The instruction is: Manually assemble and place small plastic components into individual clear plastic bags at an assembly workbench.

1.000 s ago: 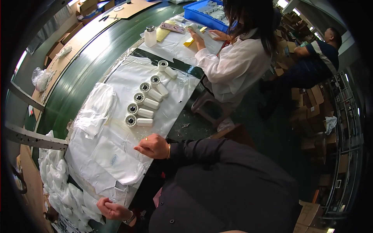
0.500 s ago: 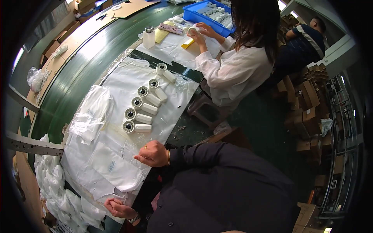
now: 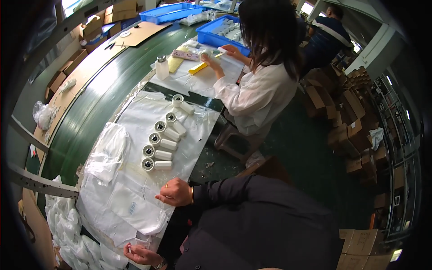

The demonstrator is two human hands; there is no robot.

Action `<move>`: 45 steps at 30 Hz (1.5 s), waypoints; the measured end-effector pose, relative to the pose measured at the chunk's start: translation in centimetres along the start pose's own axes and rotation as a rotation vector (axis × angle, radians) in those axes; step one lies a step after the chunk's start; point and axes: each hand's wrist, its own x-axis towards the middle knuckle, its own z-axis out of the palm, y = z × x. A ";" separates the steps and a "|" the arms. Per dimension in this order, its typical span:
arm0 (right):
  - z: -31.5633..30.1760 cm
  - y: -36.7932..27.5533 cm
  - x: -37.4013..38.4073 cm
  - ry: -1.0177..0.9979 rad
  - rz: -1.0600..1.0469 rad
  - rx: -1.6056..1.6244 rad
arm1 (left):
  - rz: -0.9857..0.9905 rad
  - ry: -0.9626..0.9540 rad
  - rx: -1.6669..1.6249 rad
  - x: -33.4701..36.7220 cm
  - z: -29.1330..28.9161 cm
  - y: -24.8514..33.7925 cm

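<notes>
My right hand (image 3: 175, 192), with a ring and a bracelet, is curled closed above the near edge of the white-covered table (image 3: 135, 182). Lower down, by the table corner, my left hand (image 3: 141, 255) has its fingers bent together. Whatever either hand holds, if anything, is hidden or too small to make out. A flat white plastic bag (image 3: 137, 207) with a blue print lies between them. Beyond my right hand, several white handheld devices (image 3: 163, 166) with round, dark-centred heads form a slanting row. A crumpled clear-white bag pile (image 3: 108, 150) lies to their left.
A co-worker in a white top (image 3: 263, 92) handles a white part beside a yellow strip (image 3: 198, 68) and a white bottle (image 3: 162, 67). Blue bins (image 3: 204, 38) stand behind. A green conveyor (image 3: 99, 85) runs along the left. White bags (image 3: 67, 220) heap at lower left; cartons (image 3: 355, 130) stack at right.
The whole view has shifted, so the table and device row sit lower. My hands stay closed in nearly the same places. The co-worker's hands have moved apart.
</notes>
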 end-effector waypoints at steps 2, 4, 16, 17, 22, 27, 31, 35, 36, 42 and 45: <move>0.5 -0.1 0.1 0.006 -0.014 0.006 | -0.012 0.016 0.029 0.3 -0.9 -1.5; 0.5 -0.2 0.0 0.013 0.003 0.032 | -0.006 0.010 0.007 0.4 -1.0 -2.2; 0.6 -0.1 -0.2 0.052 0.001 -0.002 | 0.021 0.043 0.109 0.7 -0.2 -2.2; 0.6 0.0 -0.2 0.056 -0.003 -0.002 | 0.069 0.041 0.101 0.5 0.2 -1.5; 0.4 -0.2 -0.1 0.026 0.032 0.011 | 0.259 -0.006 0.181 0.9 -0.1 -2.1; 0.4 -0.3 -0.3 0.016 0.034 0.001 | 0.284 -0.014 0.123 0.6 -0.1 -1.5; 0.3 -0.1 -0.3 0.013 0.031 0.002 | 0.170 0.059 0.179 0.4 0.4 -1.1; 0.4 -0.3 -0.2 0.034 0.007 0.015 | 0.006 0.021 0.044 0.8 -0.4 -2.7; 0.5 -0.3 -0.3 0.047 -0.001 0.016 | -0.003 0.020 0.028 0.4 0.0 -1.1; 0.5 -0.2 -0.2 0.025 0.018 0.019 | 0.168 0.004 0.104 1.8 -0.3 -2.6; 0.4 -0.2 -0.1 0.008 0.032 0.017 | -0.014 0.242 -0.065 1.0 1.5 -1.9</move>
